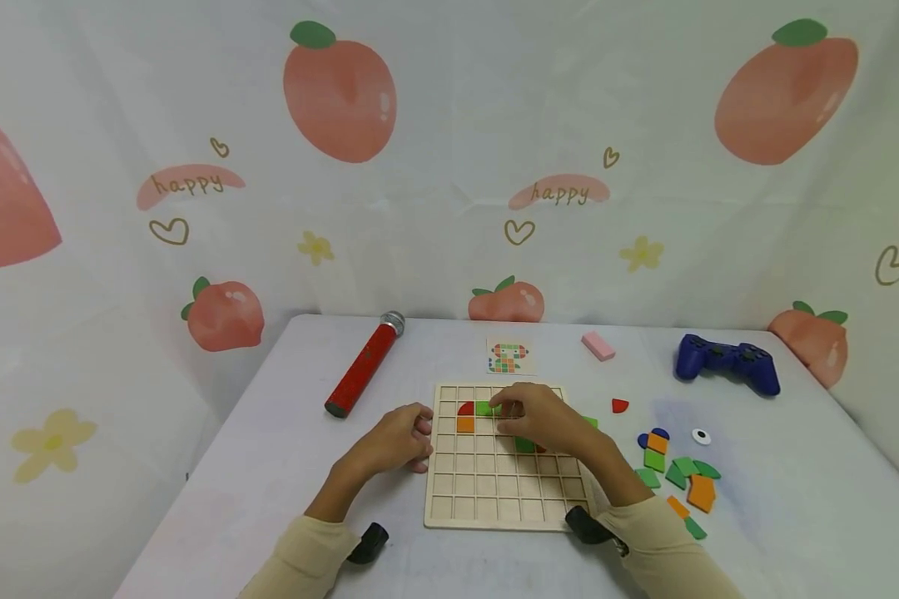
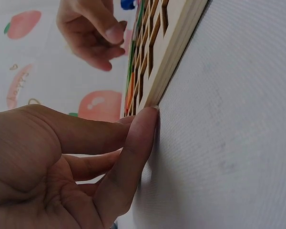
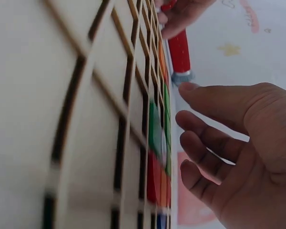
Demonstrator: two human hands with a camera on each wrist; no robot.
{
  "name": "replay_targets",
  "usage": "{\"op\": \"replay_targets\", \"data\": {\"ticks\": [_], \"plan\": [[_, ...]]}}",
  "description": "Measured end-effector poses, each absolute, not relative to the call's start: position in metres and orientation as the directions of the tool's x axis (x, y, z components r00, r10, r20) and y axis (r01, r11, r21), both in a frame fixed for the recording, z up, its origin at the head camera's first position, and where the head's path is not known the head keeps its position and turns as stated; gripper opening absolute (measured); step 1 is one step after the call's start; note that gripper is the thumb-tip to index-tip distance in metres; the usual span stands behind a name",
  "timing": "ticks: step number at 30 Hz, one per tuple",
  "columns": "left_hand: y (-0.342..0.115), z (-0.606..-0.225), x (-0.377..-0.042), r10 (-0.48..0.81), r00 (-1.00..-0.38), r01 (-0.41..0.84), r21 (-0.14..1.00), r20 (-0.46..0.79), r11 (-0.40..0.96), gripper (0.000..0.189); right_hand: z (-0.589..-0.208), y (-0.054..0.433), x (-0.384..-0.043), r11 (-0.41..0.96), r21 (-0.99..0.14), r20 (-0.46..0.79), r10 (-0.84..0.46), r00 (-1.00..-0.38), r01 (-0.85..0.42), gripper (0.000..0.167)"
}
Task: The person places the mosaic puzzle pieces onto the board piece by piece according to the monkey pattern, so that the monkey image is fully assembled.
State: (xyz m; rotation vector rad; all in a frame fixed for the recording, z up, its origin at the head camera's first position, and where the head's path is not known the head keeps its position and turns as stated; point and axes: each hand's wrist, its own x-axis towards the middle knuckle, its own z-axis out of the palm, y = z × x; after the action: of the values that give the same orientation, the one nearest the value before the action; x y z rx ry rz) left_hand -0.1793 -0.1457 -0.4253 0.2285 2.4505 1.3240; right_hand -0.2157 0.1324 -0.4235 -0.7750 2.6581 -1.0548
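A wooden grid board [image 1: 487, 509] lies on the white table, with a red rounded tile [image 1: 466, 408], an orange square tile [image 1: 465, 424] and several green and red tiles in its upper cells. At its left edge my left hand [image 1: 395, 438] pinches the rim; the left wrist view has those fingertips [image 2: 145, 121] right at the wood. My right hand [image 1: 543, 420] hovers over the upper middle of the board, partly covering the tiles. Its fingers are loosely bent with nothing between them, a small gap from the dark green tile [image 3: 154, 126] in the right wrist view.
Right of the board lie loose pieces, including an orange tile [image 1: 701, 493], a red piece [image 1: 619, 405] and an eye piece [image 1: 701, 436]. Behind are a picture card [image 1: 509, 358], a pink block [image 1: 598, 345], a blue game controller [image 1: 727, 363] and a red microphone [image 1: 363, 368].
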Motion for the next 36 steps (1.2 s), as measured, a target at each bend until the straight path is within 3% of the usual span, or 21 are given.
{"op": "replay_targets", "data": {"ticks": [23,36], "plan": [[-0.144,-0.427,-0.182,0.295,-0.927,-0.027,0.828,-0.229,0.560,0.049,-0.414,0.239,-0.181,0.769,-0.576,-0.076,-0.390,-0.918,-0.279,0.031],[-0.144,-0.427,-0.181,0.288,-0.929,-0.029,0.824,-0.231,0.565,0.049,-0.416,0.271,-0.166,0.772,-0.554,-0.130,-0.449,-0.884,-0.311,0.034]]}}
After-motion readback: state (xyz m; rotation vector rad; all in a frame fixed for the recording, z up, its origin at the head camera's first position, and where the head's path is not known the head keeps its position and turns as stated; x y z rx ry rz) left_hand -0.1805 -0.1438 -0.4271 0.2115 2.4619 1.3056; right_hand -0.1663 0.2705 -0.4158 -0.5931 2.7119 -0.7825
